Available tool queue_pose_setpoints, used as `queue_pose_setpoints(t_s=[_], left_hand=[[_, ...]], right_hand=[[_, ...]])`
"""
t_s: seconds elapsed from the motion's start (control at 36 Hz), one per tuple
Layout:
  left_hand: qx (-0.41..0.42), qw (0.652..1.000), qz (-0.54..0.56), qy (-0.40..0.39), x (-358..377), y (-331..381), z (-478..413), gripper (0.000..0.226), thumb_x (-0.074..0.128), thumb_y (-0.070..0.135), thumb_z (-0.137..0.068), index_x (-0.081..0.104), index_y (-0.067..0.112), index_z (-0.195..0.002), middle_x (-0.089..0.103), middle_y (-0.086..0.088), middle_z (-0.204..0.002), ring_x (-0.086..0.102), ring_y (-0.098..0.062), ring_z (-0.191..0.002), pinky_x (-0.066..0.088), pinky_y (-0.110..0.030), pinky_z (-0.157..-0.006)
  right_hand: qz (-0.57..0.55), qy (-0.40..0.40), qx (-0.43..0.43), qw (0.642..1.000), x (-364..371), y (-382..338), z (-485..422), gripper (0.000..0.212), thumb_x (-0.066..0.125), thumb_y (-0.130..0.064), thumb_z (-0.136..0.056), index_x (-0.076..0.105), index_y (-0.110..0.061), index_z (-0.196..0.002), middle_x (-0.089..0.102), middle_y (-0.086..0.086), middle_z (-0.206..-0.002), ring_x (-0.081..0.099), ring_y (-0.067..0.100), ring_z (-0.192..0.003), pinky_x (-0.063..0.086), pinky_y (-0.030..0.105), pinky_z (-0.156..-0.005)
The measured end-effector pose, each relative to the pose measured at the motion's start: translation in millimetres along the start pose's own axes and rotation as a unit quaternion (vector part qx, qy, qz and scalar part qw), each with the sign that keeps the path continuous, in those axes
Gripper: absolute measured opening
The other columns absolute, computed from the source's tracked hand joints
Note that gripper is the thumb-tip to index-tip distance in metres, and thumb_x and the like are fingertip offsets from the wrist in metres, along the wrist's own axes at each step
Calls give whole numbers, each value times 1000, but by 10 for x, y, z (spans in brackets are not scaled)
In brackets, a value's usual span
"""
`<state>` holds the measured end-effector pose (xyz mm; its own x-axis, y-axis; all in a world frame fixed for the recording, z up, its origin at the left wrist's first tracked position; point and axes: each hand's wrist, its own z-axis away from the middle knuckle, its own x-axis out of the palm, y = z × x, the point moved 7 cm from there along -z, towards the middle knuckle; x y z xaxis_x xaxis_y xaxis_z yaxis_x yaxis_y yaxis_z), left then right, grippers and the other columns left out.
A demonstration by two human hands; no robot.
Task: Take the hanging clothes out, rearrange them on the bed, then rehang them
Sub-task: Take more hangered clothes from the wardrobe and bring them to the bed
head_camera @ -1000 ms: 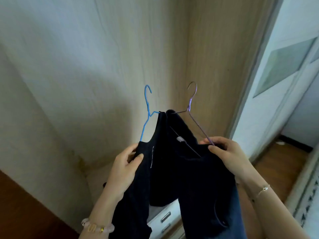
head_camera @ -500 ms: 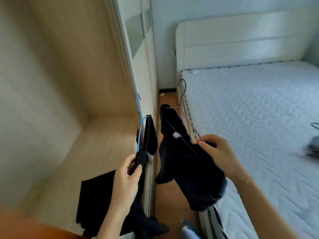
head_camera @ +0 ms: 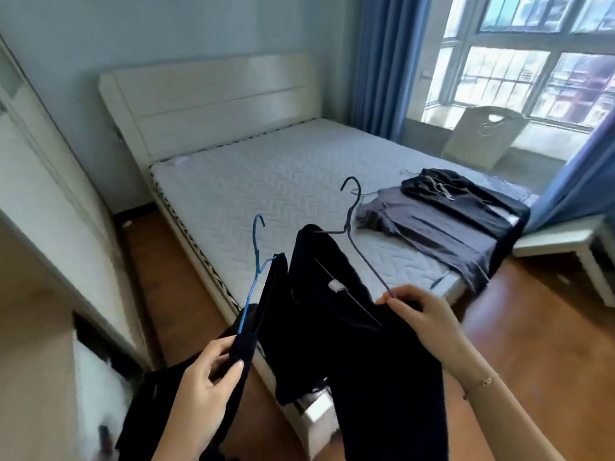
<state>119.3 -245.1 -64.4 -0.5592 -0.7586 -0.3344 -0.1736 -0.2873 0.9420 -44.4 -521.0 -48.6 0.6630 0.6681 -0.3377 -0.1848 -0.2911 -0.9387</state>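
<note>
My left hand grips a dark garment that hangs on a blue wire hanger. My right hand pinches the shoulder of a purple wire hanger that carries a second dark garment. Both garments hang in the air in front of me, near the foot corner of the bed. On the bed's right side lie a grey garment and a black garment, each spread flat.
The open wardrobe stands at my left, with wooden floor between it and the bed. A white chair sits by the window with blue curtains. A white bench is at the right.
My view has swung from inside the wardrobe to the right, onto the bed. Both hands kept hold of the hangers with the dark garments and carried them out toward the bed.
</note>
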Motion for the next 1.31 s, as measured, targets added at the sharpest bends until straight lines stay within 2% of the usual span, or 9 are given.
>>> queue_pose_setpoints(t_s=[0.17,0.31,0.44,0.67,0.89,1.0,1.17,1.22,1.31], left_hand=[[3,996,-6,-88,972,114,476,39,61,-5,-86,70,33,-89,74,7,-90,67,-9,-87,49,-9,-71],[17,990,21,-138,1865,438,1001,31,59,-5,-87,67,24,-96,72,21,-88,65,7,-81,46,-1,-68],[28,979,37,-199,2626,735,1428,33,59,-3,-87,67,29,-93,74,18,-85,67,3,-85,47,-4,-73],[31,958,19,-285,3259,985,1437,17,64,8,-87,71,24,-92,74,8,-81,67,-2,-79,48,-8,-68],[44,963,-7,-266,3316,1064,763,27,59,11,-90,73,34,-85,75,3,-84,66,0,-76,47,-8,-70],[60,968,-41,-240,3340,1031,220,33,57,15,-91,71,44,-82,74,15,-84,66,6,-79,46,-2,-71],[30,989,-69,-127,3016,680,-921,24,56,8,-92,65,30,-85,69,26,-73,60,16,-69,40,4,-67],[9,994,-85,-74,2842,527,-1265,23,54,6,-93,64,25,-84,70,16,-71,57,19,-65,37,5,-65],[-15,993,-120,6,2545,302,-1743,15,54,6,-93,67,6,-100,68,-8,-95,60,5,-75,35,7,-66]], right_hand=[[6,74,22,997,-1062,441,865,16,62,-9,-88,74,-18,-82,74,-2,-85,64,3,-72,45,9,-65],[6,109,56,992,-1855,834,1654,16,63,-9,-87,74,-19,-83,75,-3,-87,66,6,-77,48,13,-71],[5,134,91,987,-2584,1100,2332,17,62,-7,-87,74,-19,-82,75,-1,-88,68,10,-81,50,18,-77],[138,68,83,985,-3621,1105,2679,21,64,-6,-85,75,-23,-80,75,-7,-85,68,10,-82,48,22,-77],[185,0,53,981,-4095,1093,1929,21,66,-7,-82,74,-26,-80,75,-9,-84,68,4,-83,49,11,-80],[191,-26,34,981,-4112,1136,1159,10,66,-18,-78,75,-22,-80,75,-9,-85,67,2,-84,46,6,-80],[217,-81,10,973,-3931,1227,-199,10,65,-11,-81,74,-16,-84,74,-8,-87,67,5,-86,45,7,-82],[224,-88,8,971,-3862,1241,-672,14,64,-4,-84,73,-15,-83,74,-8,-87,66,5,-88,43,5,-82],[260,-74,-7,963,-3725,1293,-1371,26,63,-4,-85,69,-28,-78,73,-12,-86,64,3,-84,42,6,-83]])
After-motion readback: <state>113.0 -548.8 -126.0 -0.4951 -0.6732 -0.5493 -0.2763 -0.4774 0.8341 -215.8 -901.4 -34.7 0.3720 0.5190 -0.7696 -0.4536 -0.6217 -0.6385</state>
